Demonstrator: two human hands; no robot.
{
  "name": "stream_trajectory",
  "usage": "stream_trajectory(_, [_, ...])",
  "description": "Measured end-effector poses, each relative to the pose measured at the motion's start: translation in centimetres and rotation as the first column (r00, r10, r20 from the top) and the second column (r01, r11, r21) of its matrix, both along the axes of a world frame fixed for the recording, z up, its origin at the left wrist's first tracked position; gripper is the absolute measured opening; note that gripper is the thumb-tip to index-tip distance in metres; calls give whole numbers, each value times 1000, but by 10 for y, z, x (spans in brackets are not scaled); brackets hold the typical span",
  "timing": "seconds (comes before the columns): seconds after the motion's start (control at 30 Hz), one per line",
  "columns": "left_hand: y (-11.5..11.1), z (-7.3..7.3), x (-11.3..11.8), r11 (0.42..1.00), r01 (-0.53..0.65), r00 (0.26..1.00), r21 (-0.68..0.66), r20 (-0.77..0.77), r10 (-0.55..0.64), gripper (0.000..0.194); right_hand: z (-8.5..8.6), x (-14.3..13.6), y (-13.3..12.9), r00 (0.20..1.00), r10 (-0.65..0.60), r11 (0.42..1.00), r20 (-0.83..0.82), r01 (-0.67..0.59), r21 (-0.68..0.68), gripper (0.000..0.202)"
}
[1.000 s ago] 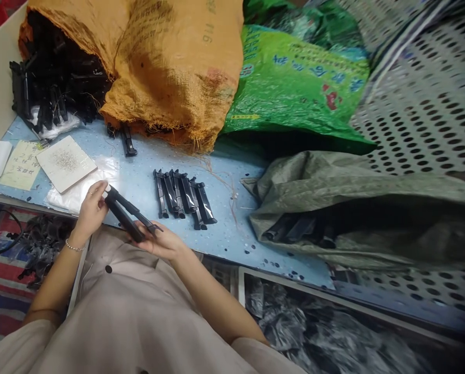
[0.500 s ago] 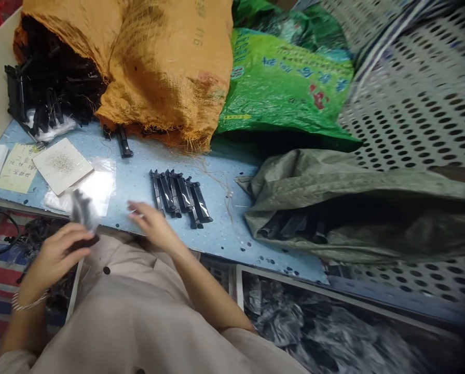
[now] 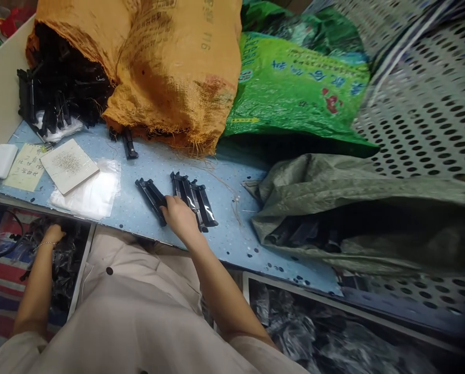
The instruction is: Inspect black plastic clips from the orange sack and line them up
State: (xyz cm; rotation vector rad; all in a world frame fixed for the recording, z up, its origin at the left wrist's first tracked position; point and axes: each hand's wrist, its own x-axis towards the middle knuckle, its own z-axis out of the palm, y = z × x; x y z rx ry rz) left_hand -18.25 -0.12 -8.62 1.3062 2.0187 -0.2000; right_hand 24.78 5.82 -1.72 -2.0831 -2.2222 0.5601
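My right hand (image 3: 180, 215) grips the near end of a long black plastic part (image 3: 150, 200) on the blue tabletop. The piece lies slanted, apart from the rest of the row, and may be two pieces side by side. Just right of it, several similar black plastic parts (image 3: 206, 205) lie side by side, partly behind my hand. Below the table's left edge, my left hand (image 3: 54, 235) is down at a heap of black parts in clear plastic bags (image 3: 71, 254). Its fingers are mostly hidden, so whether it holds anything does not show.
Clear plastic bags (image 3: 96, 195) lie under a white tile (image 3: 69, 165), beside a yellow note (image 3: 24, 169) and a white device (image 3: 1, 161). An orange sack (image 3: 178, 78), a green sack (image 3: 295, 88) and a grey sack (image 3: 318, 176) line the back and right.
My left hand has moved down from the table edge to the heap; the blurred bagged item it held is no longer visible there. My right hand moved right and separated a black part from the row.
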Motion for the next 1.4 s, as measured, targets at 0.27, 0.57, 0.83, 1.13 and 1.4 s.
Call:
stream_trajectory(0.27, [29, 59, 115, 790, -169, 874, 589, 460, -155, 24, -16, -15, 5, 435, -198, 976, -878, 4, -218, 32])
stream_trajectory(0.57, [81, 39, 115, 712, -485, 717, 508, 697, -9, 19, -7, -46, 10, 12, -495, 853, -869, -185, -489, 26])
stream_trajectory(0.83, [78, 40, 122, 677, -540, 638, 500, 768, -58, 18, -18, -118, 41, -118, -650, 726, -751, -391, -566, 34])
stream_trajectory(1.13, [69, 49, 104, 526, 27, 928, 850, 175, -330, 33, -16, -89, 23, -145, -619, 759, -772, -362, -541, 32])
stream_trajectory(1.4, [54, 69, 107, 537, -58, 869, 842, 307, -387, 54, -38, -101, -7, -39, -869, 410, -493, -614, -674, 18])
